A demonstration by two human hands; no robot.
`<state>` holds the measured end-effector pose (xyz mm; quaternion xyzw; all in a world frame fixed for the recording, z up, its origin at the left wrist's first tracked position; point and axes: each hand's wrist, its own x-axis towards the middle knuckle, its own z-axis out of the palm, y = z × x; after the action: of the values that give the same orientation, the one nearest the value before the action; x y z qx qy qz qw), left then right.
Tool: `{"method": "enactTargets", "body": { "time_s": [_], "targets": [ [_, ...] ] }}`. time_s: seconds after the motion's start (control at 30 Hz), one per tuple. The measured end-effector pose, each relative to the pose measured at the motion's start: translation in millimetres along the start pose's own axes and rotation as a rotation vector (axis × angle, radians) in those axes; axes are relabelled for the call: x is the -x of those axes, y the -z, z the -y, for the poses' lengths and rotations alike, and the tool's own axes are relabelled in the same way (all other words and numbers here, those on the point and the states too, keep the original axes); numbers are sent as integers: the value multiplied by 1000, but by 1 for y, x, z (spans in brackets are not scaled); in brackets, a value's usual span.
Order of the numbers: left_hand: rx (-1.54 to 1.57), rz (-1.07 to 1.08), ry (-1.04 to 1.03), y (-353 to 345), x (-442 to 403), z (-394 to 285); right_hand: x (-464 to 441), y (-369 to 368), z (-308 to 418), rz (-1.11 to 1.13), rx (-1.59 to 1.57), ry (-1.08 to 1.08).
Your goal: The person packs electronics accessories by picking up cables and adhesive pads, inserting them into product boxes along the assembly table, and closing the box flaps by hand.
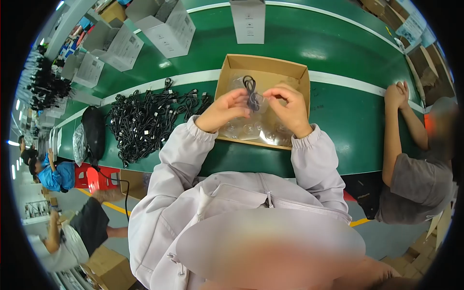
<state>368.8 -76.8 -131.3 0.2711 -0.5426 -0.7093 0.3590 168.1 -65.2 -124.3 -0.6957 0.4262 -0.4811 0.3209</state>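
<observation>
A pale jacket (164, 208) fills the bottom centre of the frame, its sleeves reaching up to both hands near the middle. The left hand (221, 111) is fairly wide, thumb and fingers apart, their tips beside a looped black cable (252, 100). The right hand (290, 107) is narrow, thumb and forefinger drawn together at the cable's other side; whether they grip it, I cannot tell. The cable sits upright between the hands, over the cardboard box (263, 62) at upper centre. Clear plastic (249, 129) lies inside that box, beneath the hands. Left of the box, a tangled cable pile (140, 123) lies on the green table (338, 111).

To handle the cable well, I would pinch it at its gathered middle, so the loops stay together, and use the other hand's fingertips only to tidy strays. A light pull suits it; a hard one could spring the coil or strain the plug ends. Loose loops could catch the plastic, so a little clearance above it helps.

At the right edge, a co-worker's clasped hands (397, 94) rest near the table, well apart from this work.
</observation>
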Motion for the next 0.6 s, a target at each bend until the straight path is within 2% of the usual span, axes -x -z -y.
{"method": "enactTargets", "body": {
  "time_s": [0.07,0.17,0.23,0.27,0.3,0.33,0.37,0.43,0.47,0.53,0.6],
  "targets": [
    [-45,9,27,7,4,-3,0,-3,-2,65,31,76],
    [-317,-48,50,23,7,-1,2,-8,-3,173,94,231],
    [-429,-339,-401,56,-10,-10,3,-10,0,134,69,190],
    [-550,-501,-580,72,-22,-39,4,-10,0,110,59,167],
    [-919,-711,-590,106,-34,-67,5,-9,-3,102,62,178],
    [-940,-855,-683,133,-48,-92,6,-9,-9,142,120,161],
    [-1052,-947,-904,167,-66,-115,5,-7,-15,180,182,145],
    [-1404,-1020,-990,225,-81,-153,4,-4,-19,199,258,143],
    [-1399,-1017,-1015,239,-77,-160,4,-4,-19,218,257,129],
    [-1503,-1004,-503,258,-72,-167,5,-3,-17,257,252,97],
    [-1505,-961,-562,268,-62,-147,5,-3,-15,243,260,88]
  ]
}}
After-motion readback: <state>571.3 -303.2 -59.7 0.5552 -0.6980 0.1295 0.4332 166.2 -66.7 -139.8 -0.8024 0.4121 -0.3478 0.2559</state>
